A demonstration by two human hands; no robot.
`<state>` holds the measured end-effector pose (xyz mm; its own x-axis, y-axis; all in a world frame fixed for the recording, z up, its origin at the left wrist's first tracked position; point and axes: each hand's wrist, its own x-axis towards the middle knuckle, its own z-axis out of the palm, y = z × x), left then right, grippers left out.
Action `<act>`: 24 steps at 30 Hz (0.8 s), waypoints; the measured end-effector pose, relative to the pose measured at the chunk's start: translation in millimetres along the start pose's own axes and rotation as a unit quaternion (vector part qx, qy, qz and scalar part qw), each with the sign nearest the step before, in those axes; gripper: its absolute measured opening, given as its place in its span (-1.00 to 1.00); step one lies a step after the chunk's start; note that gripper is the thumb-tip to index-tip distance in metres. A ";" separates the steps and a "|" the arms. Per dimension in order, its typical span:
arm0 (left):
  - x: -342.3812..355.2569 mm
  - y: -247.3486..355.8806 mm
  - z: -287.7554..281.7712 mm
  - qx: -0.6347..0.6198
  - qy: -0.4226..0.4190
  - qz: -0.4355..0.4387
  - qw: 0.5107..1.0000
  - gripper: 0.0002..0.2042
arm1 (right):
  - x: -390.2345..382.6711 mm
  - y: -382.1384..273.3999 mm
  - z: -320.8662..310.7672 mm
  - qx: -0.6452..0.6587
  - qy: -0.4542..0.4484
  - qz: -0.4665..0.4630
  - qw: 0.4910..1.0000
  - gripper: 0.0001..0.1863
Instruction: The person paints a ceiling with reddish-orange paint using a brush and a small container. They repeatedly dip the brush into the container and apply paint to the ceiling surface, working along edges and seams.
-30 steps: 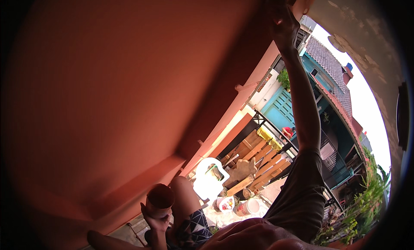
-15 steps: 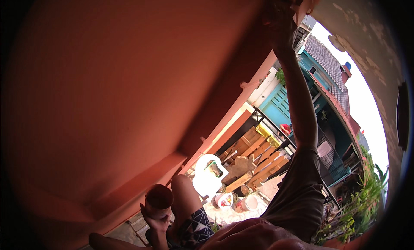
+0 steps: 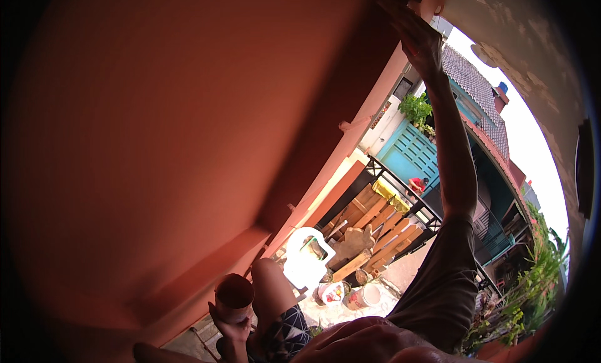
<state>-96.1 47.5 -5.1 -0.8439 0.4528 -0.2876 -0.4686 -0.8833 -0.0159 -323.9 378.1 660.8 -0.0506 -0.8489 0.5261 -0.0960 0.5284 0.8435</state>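
Two hands (image 3: 230,328) (image 3: 424,45) — one cup (image 3: 234,303) — one white chair (image 3: 303,270).

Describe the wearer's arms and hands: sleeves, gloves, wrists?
Right arm: loose, dark, creased short sleeve, forearm bare. Right hand: no glove, nothing visible around the wrist. Left hand: no glove; any sleeve is out of view.

At 1 o'clock, the right hand (image 3: 424,46) extends into deep shadow near the upper edge; its fingertips are indistinct, and whether they grip anything cannot be determined. At 7 o'clock, the cup (image 3: 234,301) conceals part of the left hand (image 3: 231,330); its dark interior is unreadable. The lower edge cuts off the left forearm (image 3: 235,353). At 3 o'clock, the distant person in red (image 3: 417,186) is too small to resolve.
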 end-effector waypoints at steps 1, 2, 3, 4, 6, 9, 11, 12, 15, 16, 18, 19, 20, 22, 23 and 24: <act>-1.9 -2.7 15.4 -0.020 0.039 0.015 0.999 -0.15 | 0.7 -4.9 -0.4 0.014 -0.015 0.034 0.999 -0.55; -6.0 -5.3 29.7 -0.039 0.079 0.030 0.996 -0.14 | -5.4 -8.5 -1.3 0.048 0.000 0.039 0.998 -0.54; -11.6 -5.8 53.4 -0.083 0.100 0.038 0.991 -0.13 | -9.5 -9.2 -4.9 0.077 0.016 0.040 0.996 -0.53; -15.5 -8.6 74.3 -0.130 0.119 0.044 0.983 -0.11 | -10.2 -5.9 -8.0 0.105 0.031 0.038 0.993 -0.52; -11.4 -11.4 80.9 -0.137 0.103 0.022 0.985 -0.09 | -10.4 1.8 -13.8 0.090 0.027 0.022 0.995 -0.48; 3.3 -14.9 70.0 -0.044 0.028 -0.036 0.998 -0.07 | -15.9 18.1 -20.7 0.033 0.030 0.028 0.999 -0.40; -6.4 -18.3 76.6 -0.024 0.056 0.011 0.998 -0.05 | -12.0 -13.0 1.4 0.072 0.047 0.111 0.990 -0.51; -10.0 -19.6 79.5 -0.019 0.063 0.028 0.997 -0.05 | 2.8 -21.6 11.3 0.062 0.072 0.109 0.989 -0.58; -10.5 -21.0 85.8 -0.007 0.058 0.040 0.997 -0.05 | 23.7 -17.5 16.8 -0.029 0.087 0.106 0.990 -0.74; -9.9 -21.3 84.1 0.001 0.055 0.043 0.998 -0.06 | 27.1 -17.0 18.6 -0.073 0.066 0.110 0.989 -0.77; -19.0 -18.8 80.9 -0.006 0.064 0.059 0.996 -0.07 | 41.5 -29.0 29.3 -0.085 0.042 0.126 0.988 -0.85; -23.4 -16.0 80.4 -0.020 0.068 0.061 0.996 -0.08 | 59.9 -37.2 28.5 -0.063 0.036 0.132 0.989 -0.88; -27.7 -15.0 78.1 -0.026 0.068 0.064 0.995 -0.09 | 73.9 -45.3 30.2 -0.039 0.031 0.139 0.989 -0.92; -28.1 -12.3 71.4 -0.024 0.048 0.052 0.997 -0.10 | 93.3 -41.2 29.8 -0.059 0.025 0.187 0.980 -0.93; -23.8 -10.6 65.5 -0.015 0.029 0.035 0.999 -0.11 | 100.2 -31.7 22.7 -0.080 0.018 0.209 0.975 -0.92; -21.5 -7.3 60.2 -0.005 0.015 0.030 0.999 -0.12 | 101.1 -22.5 22.7 -0.096 0.019 0.242 0.965 -0.91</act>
<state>-90.3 51.4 58.8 -0.8619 0.3957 -0.3170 -0.4148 -0.9099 -0.0080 -349.3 280.2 692.6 -0.0058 -0.5029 0.8643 0.1163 0.8581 0.5001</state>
